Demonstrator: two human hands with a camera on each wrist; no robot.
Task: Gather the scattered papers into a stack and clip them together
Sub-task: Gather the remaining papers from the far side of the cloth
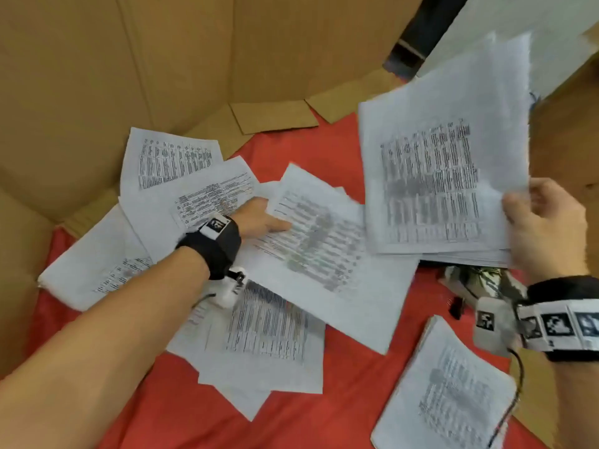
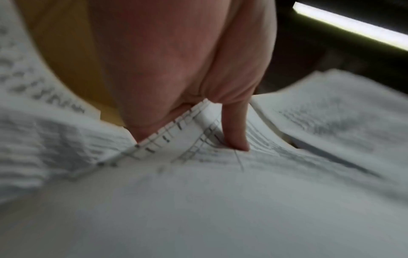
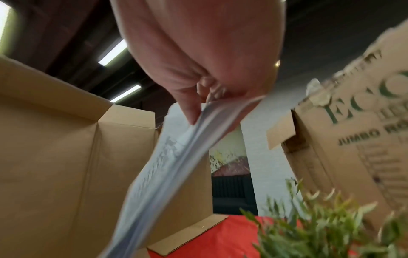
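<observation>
Printed white sheets lie scattered on a red cloth (image 1: 327,416). My left hand (image 1: 272,218) reaches over them and pinches the near edge of the middle sheet (image 1: 327,264). In the left wrist view the thumb (image 2: 236,132) presses on top of that sheet (image 2: 194,122) and the fingers are tucked under its lifted edge. My right hand (image 1: 522,209) holds a gathered stack of papers (image 1: 444,176) raised above the cloth at the right, thumb on top; the right wrist view shows the stack (image 3: 174,157) pinched edge-on. A small black clip-like thing (image 1: 455,307) lies below the stack.
Another pile of sheets (image 1: 447,390) lies at the lower right. Open cardboard boxes (image 1: 129,76) wall the cloth at the back and left, and a printed box (image 3: 353,131) stands on the right. A green plant (image 3: 320,218) sits under the raised stack.
</observation>
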